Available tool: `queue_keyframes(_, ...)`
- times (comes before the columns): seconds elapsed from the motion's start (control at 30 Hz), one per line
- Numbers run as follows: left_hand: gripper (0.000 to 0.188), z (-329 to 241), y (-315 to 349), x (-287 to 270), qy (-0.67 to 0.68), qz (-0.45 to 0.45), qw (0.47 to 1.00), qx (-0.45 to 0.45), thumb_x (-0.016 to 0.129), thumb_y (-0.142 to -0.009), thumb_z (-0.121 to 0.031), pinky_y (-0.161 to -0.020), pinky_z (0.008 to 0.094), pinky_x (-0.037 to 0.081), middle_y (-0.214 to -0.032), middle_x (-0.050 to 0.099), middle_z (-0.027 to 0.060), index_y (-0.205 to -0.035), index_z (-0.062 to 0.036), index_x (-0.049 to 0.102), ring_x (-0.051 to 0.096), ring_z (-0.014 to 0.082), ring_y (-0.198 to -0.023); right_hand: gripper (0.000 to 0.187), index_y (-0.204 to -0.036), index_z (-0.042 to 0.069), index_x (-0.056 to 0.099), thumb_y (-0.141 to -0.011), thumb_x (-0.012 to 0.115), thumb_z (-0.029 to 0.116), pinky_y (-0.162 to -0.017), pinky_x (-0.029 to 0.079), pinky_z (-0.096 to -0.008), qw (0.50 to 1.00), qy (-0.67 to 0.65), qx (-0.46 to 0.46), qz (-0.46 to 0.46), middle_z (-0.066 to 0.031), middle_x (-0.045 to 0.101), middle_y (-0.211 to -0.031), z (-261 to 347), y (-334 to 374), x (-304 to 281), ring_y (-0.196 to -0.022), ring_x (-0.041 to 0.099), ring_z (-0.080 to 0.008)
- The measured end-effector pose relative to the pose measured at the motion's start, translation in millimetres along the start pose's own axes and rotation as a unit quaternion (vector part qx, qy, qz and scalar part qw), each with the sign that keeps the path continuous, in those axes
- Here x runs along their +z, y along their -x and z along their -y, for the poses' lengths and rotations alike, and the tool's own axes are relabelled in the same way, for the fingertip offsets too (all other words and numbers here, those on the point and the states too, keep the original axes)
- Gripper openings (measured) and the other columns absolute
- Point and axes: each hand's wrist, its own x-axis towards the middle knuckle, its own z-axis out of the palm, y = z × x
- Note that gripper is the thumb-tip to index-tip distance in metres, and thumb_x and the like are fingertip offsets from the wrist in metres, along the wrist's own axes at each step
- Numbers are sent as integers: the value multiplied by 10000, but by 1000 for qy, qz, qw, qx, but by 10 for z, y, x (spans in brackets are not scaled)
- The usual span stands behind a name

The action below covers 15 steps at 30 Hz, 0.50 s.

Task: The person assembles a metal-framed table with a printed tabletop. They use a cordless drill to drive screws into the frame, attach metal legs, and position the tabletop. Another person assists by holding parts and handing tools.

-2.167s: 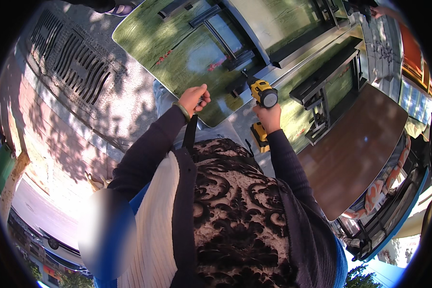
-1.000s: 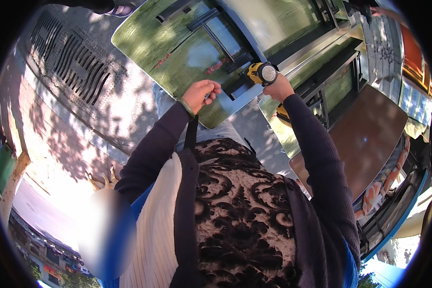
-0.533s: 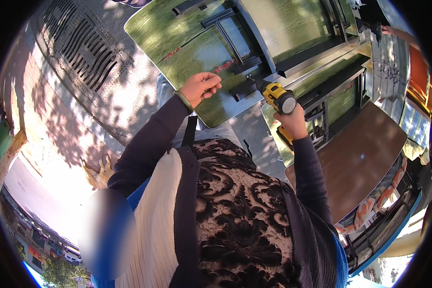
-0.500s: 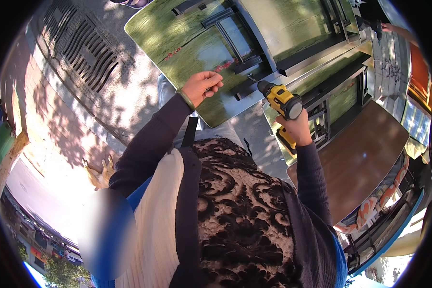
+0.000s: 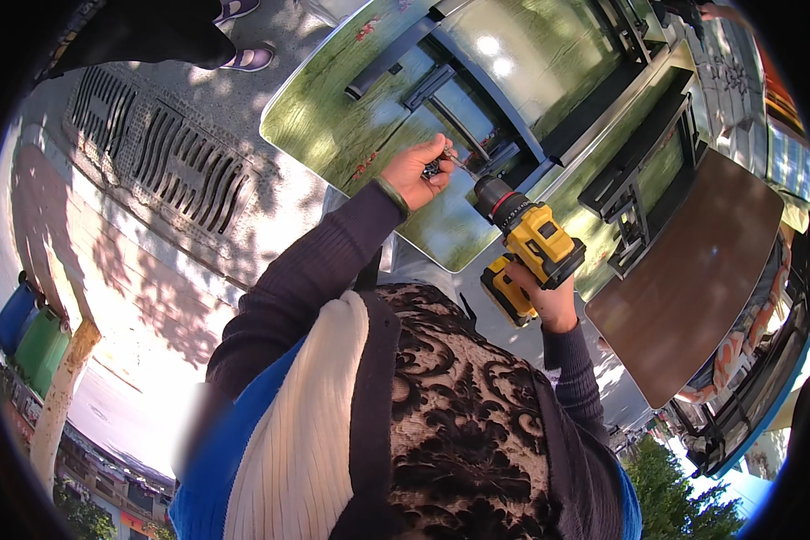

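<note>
My right hand is wrapped round the grip of a yellow and black cordless drill. Its thin bit points up and left toward my left hand. The fingers of that hand are pinched round a few small dark screws, close to the tip of the bit. Whether a screw sits on the bit is too small to tell. Under both hands lies a glossy green-patterned tabletop, with a dark metal folding frame on it.
A second green panel with a black frame lies to the right, beside a brown tabletop. At the upper left stands another person in dark trousers and purple shoes, near metal floor grates. Bins are at far left.
My left hand has moved right, up to the bit. The drill has come back off the frame and turned toward that hand. Another person's leg has entered at the upper left.
</note>
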Motion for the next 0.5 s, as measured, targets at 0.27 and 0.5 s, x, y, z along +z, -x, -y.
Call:
queue_keyframes(0.27, 188, -633, 136, 36, -4, 9, 1000, -22, 547, -947, -257, -517, 207, 369, -887, 531, 36, -962, -71, 529, 484, 91, -693, 391, -1084, 5, 603, -707, 703, -24, -735, 513, -285, 1000, -22, -9, -20, -42, 651, -983, 277, -99, 504, -845, 614, -133)
queue_keyframes(0.5, 185, -862, 144, 39, -25, 1, 999, -20, 547, -946, -248, -518, 209, 368, -907, 542, 45, -985, -66, 547, 477, 89, -688, 348, -1027, 2, 618, -690, 699, 20, -765, 495, -271, 997, -48, 10, -62, -42, 667, -950, 370, -204, 697, -835, 624, -116)
